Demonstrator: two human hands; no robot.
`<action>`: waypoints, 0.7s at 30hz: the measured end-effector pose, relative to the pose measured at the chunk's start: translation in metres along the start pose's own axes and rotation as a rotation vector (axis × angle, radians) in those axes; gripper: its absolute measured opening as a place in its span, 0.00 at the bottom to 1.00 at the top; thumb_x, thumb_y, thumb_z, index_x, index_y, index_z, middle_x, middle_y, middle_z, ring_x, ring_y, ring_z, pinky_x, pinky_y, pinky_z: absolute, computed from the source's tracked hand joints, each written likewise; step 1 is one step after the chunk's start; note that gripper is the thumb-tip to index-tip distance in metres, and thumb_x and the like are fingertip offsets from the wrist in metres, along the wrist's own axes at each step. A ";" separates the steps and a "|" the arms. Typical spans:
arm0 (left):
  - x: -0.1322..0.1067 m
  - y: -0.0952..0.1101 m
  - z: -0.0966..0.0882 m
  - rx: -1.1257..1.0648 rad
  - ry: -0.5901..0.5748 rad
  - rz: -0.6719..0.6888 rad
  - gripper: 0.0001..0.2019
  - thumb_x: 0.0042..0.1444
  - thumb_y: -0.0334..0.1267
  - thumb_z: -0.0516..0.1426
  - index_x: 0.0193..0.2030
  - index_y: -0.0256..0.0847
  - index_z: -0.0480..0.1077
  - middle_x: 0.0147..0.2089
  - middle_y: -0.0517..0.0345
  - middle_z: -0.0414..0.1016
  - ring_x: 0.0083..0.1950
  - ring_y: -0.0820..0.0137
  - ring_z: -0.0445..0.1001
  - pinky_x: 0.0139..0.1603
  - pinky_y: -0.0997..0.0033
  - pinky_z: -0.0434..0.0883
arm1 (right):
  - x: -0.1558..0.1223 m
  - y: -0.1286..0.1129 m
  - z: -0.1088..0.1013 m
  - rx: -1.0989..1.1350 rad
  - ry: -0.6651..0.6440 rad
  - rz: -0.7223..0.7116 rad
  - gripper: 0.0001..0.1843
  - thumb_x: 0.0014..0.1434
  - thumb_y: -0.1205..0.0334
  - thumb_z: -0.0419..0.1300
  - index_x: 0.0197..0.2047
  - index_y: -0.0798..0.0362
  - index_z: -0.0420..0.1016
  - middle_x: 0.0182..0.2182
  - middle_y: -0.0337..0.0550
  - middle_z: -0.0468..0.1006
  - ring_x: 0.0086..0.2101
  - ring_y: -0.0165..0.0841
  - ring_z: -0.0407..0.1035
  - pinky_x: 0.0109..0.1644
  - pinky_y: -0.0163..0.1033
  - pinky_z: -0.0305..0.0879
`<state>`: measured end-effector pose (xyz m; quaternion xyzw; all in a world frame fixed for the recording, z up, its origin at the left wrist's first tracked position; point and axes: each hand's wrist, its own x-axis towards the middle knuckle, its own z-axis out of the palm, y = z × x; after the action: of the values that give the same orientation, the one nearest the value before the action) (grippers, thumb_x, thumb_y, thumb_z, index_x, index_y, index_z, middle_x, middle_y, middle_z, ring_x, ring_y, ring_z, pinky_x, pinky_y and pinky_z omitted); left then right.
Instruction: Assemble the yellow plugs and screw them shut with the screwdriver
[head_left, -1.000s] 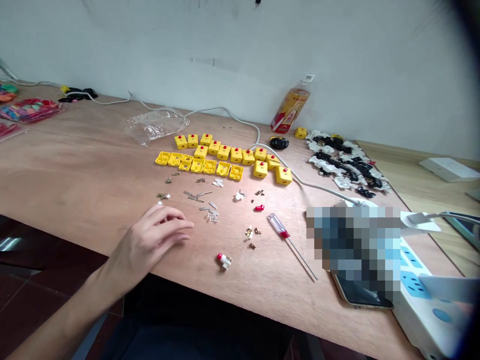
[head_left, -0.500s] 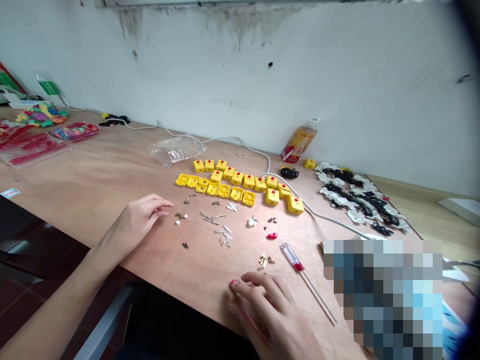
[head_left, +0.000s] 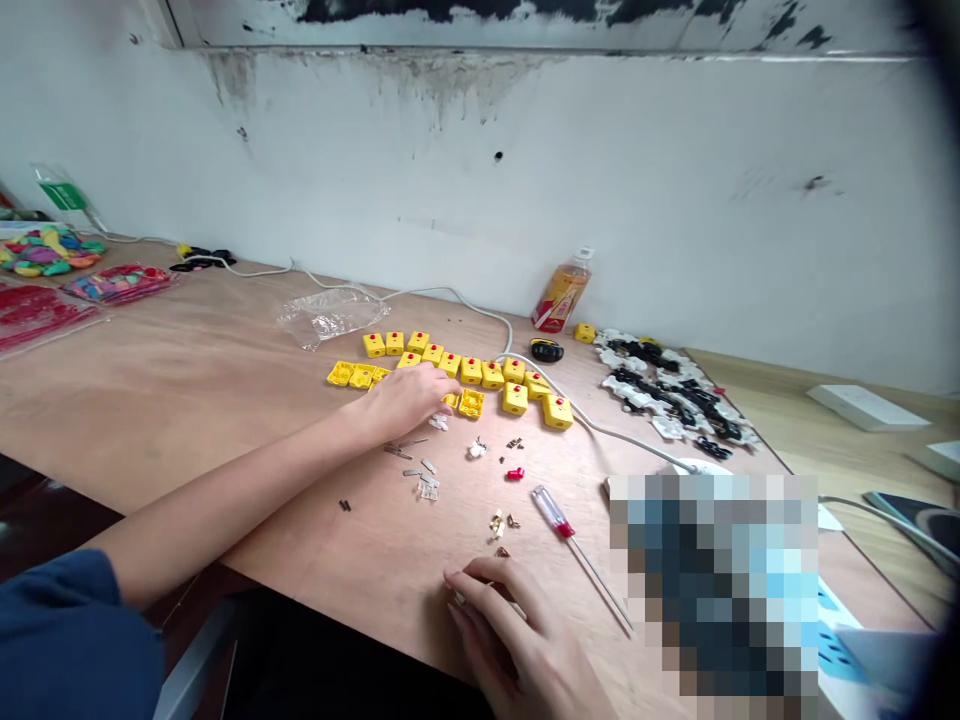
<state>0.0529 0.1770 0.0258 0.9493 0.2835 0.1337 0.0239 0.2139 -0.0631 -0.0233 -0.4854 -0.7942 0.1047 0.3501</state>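
Note:
My left hand [head_left: 417, 396] is stretched over the row of open yellow half-shells [head_left: 471, 403], fingers slightly apart and bent above them; it hides several shells. Right behind it stand closed yellow boxes with red buttons [head_left: 514, 398]. At the front edge my right hand [head_left: 517, 625] is closed in a pinch around a tiny part, mostly hidden by the fingers. Near that hand lie small brass pieces [head_left: 497, 524] and a screwdriver [head_left: 581, 555] with a clear and red handle. A red part [head_left: 514, 474], a white part [head_left: 477, 450] and clear plastic pieces [head_left: 427, 488] lie between the hands.
A white cable [head_left: 600, 425] crosses the table behind the boxes. Black and white parts [head_left: 667, 390] are heaped at the right. A bottle [head_left: 562, 292] stands against the wall. A plastic bag [head_left: 334, 312] and bags of colourful pieces [head_left: 120, 283] lie to the left.
My left hand has moved right and away from me, from the bare table onto the yellow half-shells. My right hand stays pinched near the front edge. The camera view has shifted.

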 end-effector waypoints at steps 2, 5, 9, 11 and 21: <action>0.019 0.006 0.004 0.007 -0.029 0.043 0.10 0.63 0.30 0.64 0.51 0.35 0.78 0.46 0.48 0.81 0.50 0.58 0.77 0.47 0.66 0.70 | -0.002 0.001 0.001 -0.015 0.006 0.000 0.17 0.69 0.71 0.53 0.57 0.55 0.75 0.44 0.52 0.81 0.41 0.33 0.81 0.45 0.33 0.81; 0.035 0.010 0.007 0.015 -0.071 0.077 0.11 0.62 0.31 0.64 0.51 0.36 0.77 0.44 0.48 0.81 0.48 0.58 0.77 0.45 0.66 0.69 | -0.005 0.004 0.002 -0.026 0.021 -0.017 0.23 0.67 0.75 0.50 0.62 0.57 0.72 0.45 0.54 0.80 0.40 0.32 0.81 0.43 0.31 0.80; 0.042 0.011 0.011 0.016 -0.117 0.079 0.15 0.61 0.31 0.64 0.55 0.36 0.76 0.42 0.47 0.81 0.46 0.58 0.76 0.42 0.67 0.68 | -0.005 0.004 0.002 -0.012 0.023 -0.017 0.25 0.66 0.77 0.47 0.61 0.58 0.73 0.44 0.55 0.80 0.42 0.32 0.82 0.44 0.30 0.79; 0.045 0.009 0.011 0.000 -0.134 0.086 0.17 0.61 0.32 0.64 0.56 0.36 0.75 0.44 0.47 0.81 0.47 0.58 0.76 0.45 0.66 0.68 | -0.003 0.003 0.000 0.015 0.037 -0.002 0.20 0.69 0.74 0.48 0.56 0.57 0.77 0.44 0.54 0.80 0.42 0.32 0.82 0.45 0.29 0.79; -0.037 0.047 -0.053 -0.363 -0.177 0.185 0.26 0.61 0.26 0.62 0.64 0.46 0.67 0.60 0.54 0.76 0.58 0.63 0.76 0.59 0.68 0.71 | -0.008 0.009 -0.025 0.236 0.242 0.073 0.07 0.71 0.64 0.59 0.43 0.49 0.79 0.34 0.42 0.84 0.32 0.31 0.82 0.37 0.28 0.81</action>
<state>0.0343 0.1159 0.0740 0.9594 0.1632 0.1003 0.2068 0.2388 -0.0700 -0.0129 -0.4784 -0.7103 0.1509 0.4937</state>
